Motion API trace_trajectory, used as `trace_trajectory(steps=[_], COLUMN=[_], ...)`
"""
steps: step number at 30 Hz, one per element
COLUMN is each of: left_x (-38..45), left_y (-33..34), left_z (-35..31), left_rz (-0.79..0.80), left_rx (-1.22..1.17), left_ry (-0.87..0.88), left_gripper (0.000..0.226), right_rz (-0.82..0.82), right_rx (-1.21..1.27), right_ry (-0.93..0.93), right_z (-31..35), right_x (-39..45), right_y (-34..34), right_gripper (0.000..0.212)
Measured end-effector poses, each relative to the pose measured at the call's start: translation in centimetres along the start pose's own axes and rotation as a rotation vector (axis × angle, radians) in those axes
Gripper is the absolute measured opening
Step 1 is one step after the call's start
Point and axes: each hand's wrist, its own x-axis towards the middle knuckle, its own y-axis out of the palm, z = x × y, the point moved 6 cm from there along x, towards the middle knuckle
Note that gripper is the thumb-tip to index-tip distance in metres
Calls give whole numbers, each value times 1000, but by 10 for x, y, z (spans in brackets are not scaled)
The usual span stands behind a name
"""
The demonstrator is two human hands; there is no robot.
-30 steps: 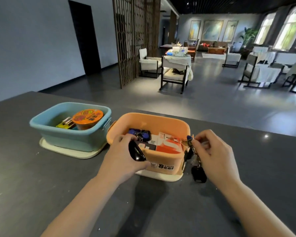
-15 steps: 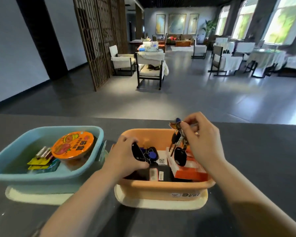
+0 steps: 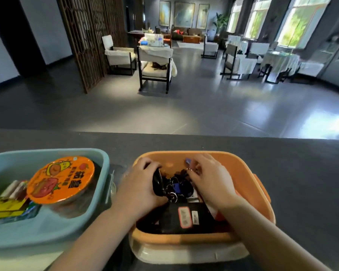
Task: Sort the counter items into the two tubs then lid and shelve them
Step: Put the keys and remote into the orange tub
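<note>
Inside orange tub: black key bunch, blurred, under both hands.

Daylight is streaming through tall windows – glaring off grey floor; white-covered chairs sitting beside lattice screen.

My left hand covers most of the black fob it curls around, and my right hand hides the key ring. The labels on the black box blur past reading. The blue tub runs off the left edge, its yellow packets smeared.
</note>
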Motion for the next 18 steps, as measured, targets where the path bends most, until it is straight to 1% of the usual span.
trace_trajectory(steps=[2,5,7,9,11,12,14,16,18], left_x=[1,3,7,13,19,22,24,25,29], left_y=[2,4,5,4,5,7,11,16,19], left_z=[-1,-4,-6,-8,-8,-8,-8,-9,-9], left_rz=[19,65,90,115,153,171,205,233,248], left_rx=[16,48,53,50,50,60,110,185,241], left_ry=[-12,-20,-25,-38,-70,-84,-89,-71,-47], left_gripper=[86,87,85,84,87,88,89,85,77], right_rz=[62,96,129,89,-18,-41,6,71,69], right_rx=[-111,-213,-171,-39,49,66,89,111,115], right_ry=[-18,1,73,127,113,99,97,110,106], right_z=[-3,-12,-21,-25,-24,-23,-24,-25,-26], right_x=[1,-7,-13,-16,-14,-13,-13,-14,-13], right_y=[0,3,8,7,0,-1,4,9,10], right_gripper=[18,25,38,48,42,37,31,28,26])
